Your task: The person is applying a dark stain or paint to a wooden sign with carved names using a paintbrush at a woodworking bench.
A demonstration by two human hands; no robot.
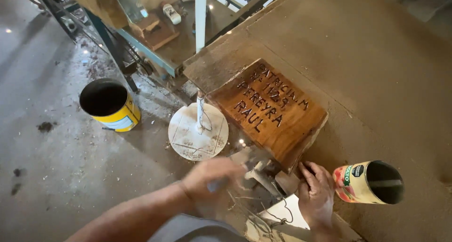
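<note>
Two bare hands are working low in the head view, at the near corner of a brown workbench (376,58). Starting on the left, the left hand (209,176) is coming out blurred, fingers curling loosely over something pale, and I honestly can't tell whether it's gripping anything or just hovering over the scraps. Just right of it, a grey tool or bracket (258,172) is sticking out between the hands, too smeared to identify. The right hand (316,192) is lying mostly flat, fingers half spread and holding nothing, fingertips pressing against the near edge of a varnished wooden plaque (268,111) with dark carved lettering. That plaque is sitting up and a bit left of the right hand, tilted on the bench corner. Touching the outer side of the right hand, an open tin can (368,181) with a colourful label is lying on its side, mouth pointing away from the hand.

Under both wrists, thin wires and a pale sheet (287,213) are cluttering the edge. Up from the left hand, a round white stand base (197,131) with a thin post is standing on the dusty concrete floor (47,166). Well off to the left, a yellow can (110,104) is standing upright and open. Metal machine framing (141,39) is crowding the far side.
</note>
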